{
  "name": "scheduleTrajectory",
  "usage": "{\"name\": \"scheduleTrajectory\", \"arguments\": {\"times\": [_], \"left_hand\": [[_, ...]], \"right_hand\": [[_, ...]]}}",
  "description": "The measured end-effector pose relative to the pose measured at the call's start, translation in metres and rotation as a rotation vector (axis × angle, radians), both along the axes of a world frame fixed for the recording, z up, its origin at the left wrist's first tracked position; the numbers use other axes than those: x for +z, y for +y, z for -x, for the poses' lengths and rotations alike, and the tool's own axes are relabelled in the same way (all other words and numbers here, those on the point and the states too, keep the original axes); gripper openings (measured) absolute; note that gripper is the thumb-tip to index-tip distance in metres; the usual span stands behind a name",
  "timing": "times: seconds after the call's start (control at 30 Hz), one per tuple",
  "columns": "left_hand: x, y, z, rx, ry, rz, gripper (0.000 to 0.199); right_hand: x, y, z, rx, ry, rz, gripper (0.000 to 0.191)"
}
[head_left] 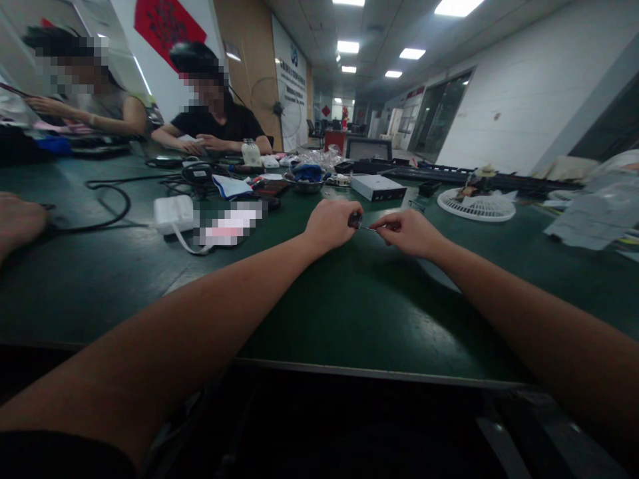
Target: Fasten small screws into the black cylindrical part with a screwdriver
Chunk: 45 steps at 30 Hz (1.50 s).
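My left hand (328, 226) is clamped round the dark handle of a small screwdriver (355, 220), held just above the green workbench (379, 313) — my right hand (410, 234) has its fingers pinched together on the thin shaft. A loose pinch could let it slip — and the tip could jab a finger.

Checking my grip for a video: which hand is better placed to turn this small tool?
Probably your left hand: it closes around the dark handle of the small tool, while your right hand only pinches near the end of the thin metal shaft.
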<state>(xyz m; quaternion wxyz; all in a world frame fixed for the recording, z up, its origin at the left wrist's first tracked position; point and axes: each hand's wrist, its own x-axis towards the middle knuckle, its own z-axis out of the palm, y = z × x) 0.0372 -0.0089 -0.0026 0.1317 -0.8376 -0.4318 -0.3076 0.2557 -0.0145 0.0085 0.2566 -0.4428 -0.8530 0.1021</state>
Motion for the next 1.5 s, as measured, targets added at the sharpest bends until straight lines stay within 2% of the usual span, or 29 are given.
{"name": "scheduleTrajectory", "arguments": {"times": [0.07, 0.17, 0.3, 0.43, 0.6, 0.7, 0.83, 0.93, 1.07, 1.2, 1.33, 1.5], "left_hand": [[0.0003, 0.0003, 0.0006, 0.001, -0.015, 0.006, 0.027], [0.0006, 0.0001, -0.0001, -0.007, -0.027, 0.017, 0.027], [0.0006, -0.0006, -0.0016, -0.017, -0.022, 0.020, 0.025], [0.0002, 0.0001, -0.0007, -0.012, 0.007, 0.009, 0.026], [-0.0003, 0.0014, 0.0004, 0.001, -0.010, 0.024, 0.027], [-0.0006, 0.0011, -0.0006, 0.005, -0.016, 0.020, 0.027], [-0.0006, -0.0003, -0.0023, 0.000, 0.001, 0.010, 0.027], [-0.0002, -0.0009, -0.0022, 0.000, 0.008, 0.012, 0.027], [-0.0004, 0.0002, -0.0007, -0.001, 0.005, 0.009, 0.027], [-0.0012, 0.0016, -0.0005, -0.020, -0.014, 0.003, 0.026], [-0.0013, 0.0011, -0.0018, -0.034, 0.004, 0.007, 0.026], [-0.0011, 0.0003, -0.0019, -0.019, 0.020, 0.003, 0.026]], "right_hand": [[0.0014, -0.0026, 0.0017, 0.016, 0.058, 0.024, 0.029], [0.0039, -0.0039, 0.0020, -0.032, 0.101, 0.003, 0.029], [0.0036, 0.0000, -0.0010, -0.087, 0.021, -0.048, 0.029], [0.0001, 0.0023, -0.0014, -0.051, -0.080, -0.028, 0.029], [0.0002, -0.0012, 0.0016, 0.007, 0.024, 0.002, 0.029], [0.0022, -0.0016, 0.0008, -0.036, 0.075, -0.018, 0.029], [0.0021, 0.0018, -0.0025, -0.096, -0.008, -0.052, 0.028], [0.0000, 0.0032, -0.0030, -0.071, -0.059, -0.033, 0.029], [0.0002, -0.0004, -0.0001, -0.018, -0.009, -0.016, 0.028], [0.0042, -0.0039, 0.0014, -0.054, 0.050, -0.048, 0.029], [0.0052, -0.0024, -0.0002, -0.114, -0.008, -0.090, 0.029], [0.0015, -0.0003, 0.0000, -0.053, -0.040, -0.028, 0.026]]}}
